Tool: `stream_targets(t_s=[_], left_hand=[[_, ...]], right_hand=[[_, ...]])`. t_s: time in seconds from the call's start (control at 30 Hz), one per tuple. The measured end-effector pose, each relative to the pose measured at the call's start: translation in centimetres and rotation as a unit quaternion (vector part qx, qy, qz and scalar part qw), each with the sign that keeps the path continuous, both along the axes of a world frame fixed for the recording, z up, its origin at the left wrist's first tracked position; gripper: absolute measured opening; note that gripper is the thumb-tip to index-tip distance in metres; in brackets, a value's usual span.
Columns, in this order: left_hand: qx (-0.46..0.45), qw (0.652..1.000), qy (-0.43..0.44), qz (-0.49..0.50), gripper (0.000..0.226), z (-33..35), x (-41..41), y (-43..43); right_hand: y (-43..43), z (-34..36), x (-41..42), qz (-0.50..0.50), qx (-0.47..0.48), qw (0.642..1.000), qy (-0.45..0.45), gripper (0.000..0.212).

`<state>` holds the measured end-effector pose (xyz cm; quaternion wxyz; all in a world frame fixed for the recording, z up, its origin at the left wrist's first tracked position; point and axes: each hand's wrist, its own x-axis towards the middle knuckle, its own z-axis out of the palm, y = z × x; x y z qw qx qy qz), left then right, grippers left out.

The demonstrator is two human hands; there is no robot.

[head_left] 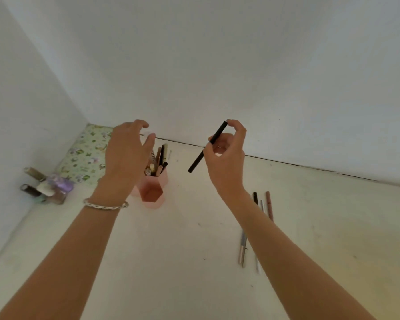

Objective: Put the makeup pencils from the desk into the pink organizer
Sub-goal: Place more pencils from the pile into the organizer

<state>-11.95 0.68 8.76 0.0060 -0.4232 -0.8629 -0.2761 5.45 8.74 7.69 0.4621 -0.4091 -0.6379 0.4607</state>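
The pink organizer (153,195) stands on the white desk with hexagonal cups; its rear cup holds several makeup pencils (158,161), its front cup looks empty. My left hand (127,155) hovers open just left of and above the organizer, holding nothing and partly hiding it. My right hand (226,155) is raised to the right of the organizer and pinches a black makeup pencil (195,163) that slants down to the left. Several more pencils (268,205) lie on the desk under my right forearm, partly hidden by it.
A floral green pouch (88,155) lies in the back left corner against the wall. Nail polish bottles (49,188) cluster at the left wall. The white desk (176,262) meets the back wall just behind the organizer.
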Motion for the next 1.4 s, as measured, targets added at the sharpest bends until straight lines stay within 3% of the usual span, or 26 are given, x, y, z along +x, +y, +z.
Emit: stream_targets(t_s=[0.1,0.2,0.4,0.53,0.7,0.77,0.83,0.9,0.97,1.1,1.4], left_hand=[[0.063,0.997,0.042,0.016,0.028,2.0,-0.8,0.0],[0.106,0.994,0.001,0.009,0.032,3.5,-1.7,-0.3],[0.151,0.985,-0.079,0.038,0.036,4.6,-1.8,-0.7],[0.165,0.978,-0.120,0.034,0.037,4.4,-0.1,0.2],[0.220,0.974,-0.046,-0.005,0.029,3.3,5.9,1.4],[0.153,0.985,-0.058,-0.056,0.022,1.6,9.9,2.2],[-0.010,0.988,-0.106,-0.112,0.021,-1.3,13.9,3.2],[-0.155,0.964,-0.139,-0.163,0.025,-4.7,17.3,3.8],[-0.230,0.945,-0.149,-0.181,0.027,-7.2,19.8,4.0],[-0.285,0.933,-0.153,-0.159,0.021,-9.7,22.4,4.5],[-0.288,0.936,-0.166,-0.118,0.020,-10.8,23.5,5.2]], right_hand=[[-0.9,0.4,-2.7,0.019,0.023,0.999,0.026,0.049],[-1.4,0.3,-4.6,0.042,0.054,0.997,0.022,0.049],[-2.1,-2.8,-6.0,0.125,0.144,0.974,-0.124,0.041],[-2.1,-5.3,-6.0,0.091,0.285,0.933,-0.201,0.015],[0.0,-4.3,-2.9,-0.007,0.243,0.959,-0.145,0.023],[1.7,-3.9,-0.3,-0.062,0.190,0.972,-0.121,0.024],[3.2,-3.8,2.5,-0.102,0.141,0.979,-0.109,0.026],[4.2,-3.9,5.5,-0.134,0.103,0.979,-0.116,0.030],[4.8,-3.9,8.5,-0.158,0.075,0.978,-0.118,0.032],[5.1,-4.5,13.6,-0.192,0.020,0.971,-0.143,0.033],[3.9,-7.7,17.8,-0.202,-0.057,0.958,-0.194,0.030]])
